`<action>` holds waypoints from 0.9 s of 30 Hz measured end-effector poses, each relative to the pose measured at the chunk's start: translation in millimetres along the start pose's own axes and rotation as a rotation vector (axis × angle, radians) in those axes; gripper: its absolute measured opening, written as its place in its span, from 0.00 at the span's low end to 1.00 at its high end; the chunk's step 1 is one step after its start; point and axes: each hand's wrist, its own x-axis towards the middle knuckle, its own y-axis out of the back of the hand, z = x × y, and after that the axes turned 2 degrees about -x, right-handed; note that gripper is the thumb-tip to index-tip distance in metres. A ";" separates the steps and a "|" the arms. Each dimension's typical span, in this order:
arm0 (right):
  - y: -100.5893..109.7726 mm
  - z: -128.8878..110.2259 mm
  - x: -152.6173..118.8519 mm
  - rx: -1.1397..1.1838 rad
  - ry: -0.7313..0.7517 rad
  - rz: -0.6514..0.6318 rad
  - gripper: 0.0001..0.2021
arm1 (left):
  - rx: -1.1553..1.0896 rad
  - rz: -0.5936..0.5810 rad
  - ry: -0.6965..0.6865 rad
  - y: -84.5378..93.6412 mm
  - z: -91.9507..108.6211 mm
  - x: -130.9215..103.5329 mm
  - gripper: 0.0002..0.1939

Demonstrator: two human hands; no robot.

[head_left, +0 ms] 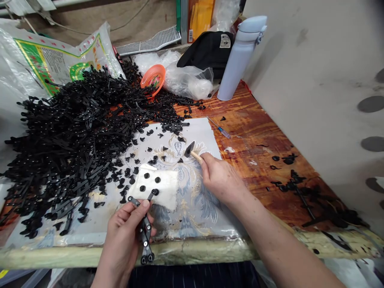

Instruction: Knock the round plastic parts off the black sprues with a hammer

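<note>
My left hand [127, 228] grips a black hinged linkage [145, 232] with silver rivets, near the table's front edge. One upper end of the linkage reaches a white pad [168, 186], on which several small black round parts [157, 180] stand. In my right hand [222, 178] is a small hammer [196, 156], held by its wooden handle, its dark head over the patterned sheet [192, 208]. The hammer is to the right of the pad and apart from the linkage.
A large heap of black parts [75, 132] covers the left side. Behind are an orange dish [153, 78], a black cap [207, 54] and a pale blue bottle [240, 60]. A screwdriver [223, 132] and loose black pieces [294, 182] lie to the right.
</note>
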 end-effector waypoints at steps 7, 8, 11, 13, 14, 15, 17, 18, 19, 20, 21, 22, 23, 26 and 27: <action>1.5 -1.2 -0.2 -0.006 0.001 0.001 0.12 | -0.039 0.050 0.008 1.7 2.2 -0.5 0.17; 1.9 -1.3 -0.2 -0.003 0.001 0.000 0.12 | -0.042 0.047 0.004 1.6 1.6 -0.4 0.16; 2.2 -0.8 -0.3 0.002 0.005 -0.002 0.11 | -0.041 0.037 -0.008 -1.2 -0.2 -1.5 0.16; 1.6 -0.2 -0.3 0.005 0.010 -0.001 0.11 | -0.034 0.045 -0.008 -4.2 -0.8 -2.8 0.16; 1.3 0.1 -0.3 0.006 0.012 -0.001 0.12 | -0.031 0.051 -0.009 -5.4 -0.8 -3.4 0.17; 1.0 0.2 -0.3 0.007 0.013 0.000 0.12 | -0.029 0.051 -0.011 -6.3 -0.8 -3.9 0.17; 0.9 0.3 -0.4 0.010 0.015 0.002 0.12 | -0.021 0.042 -0.016 -6.5 -0.7 -3.8 0.17; 1.0 0.3 -0.4 0.010 0.015 0.003 0.12 | -0.015 0.034 -0.019 -6.0 -0.9 -3.5 0.17; 1.2 0.3 -0.4 0.010 0.015 0.003 0.12 | -0.010 0.027 -0.021 -5.4 -1.4 -3.0 0.18; 1.5 0.2 -0.5 0.010 0.015 0.002 0.12 | -0.008 0.021 -0.024 -4.8 -2.0 -2.5 0.18; 1.7 0.1 -0.5 0.010 0.014 0.002 0.12 | -0.010 0.021 -0.029 -4.3 -2.7 -2.1 0.18; 1.9 0.0 -0.5 0.008 0.012 0.002 0.12 | -0.015 0.023 -0.036 -4.2 -3.4 -2.1 0.17; 2.1 -0.2 -0.5 0.007 0.010 0.003 0.12 | -0.020 0.027 -0.040 -4.4 -4.1 -2.3 0.17; 2.7 -0.8 -0.5 0.000 0.007 0.003 0.12 | -0.035 0.050 -0.041 -5.8 -4.4 -4.3 0.16; 2.9 -1.0 -0.5 -0.003 0.004 0.000 0.12 | -0.039 0.056 -0.034 -6.1 -4.0 -4.9 0.16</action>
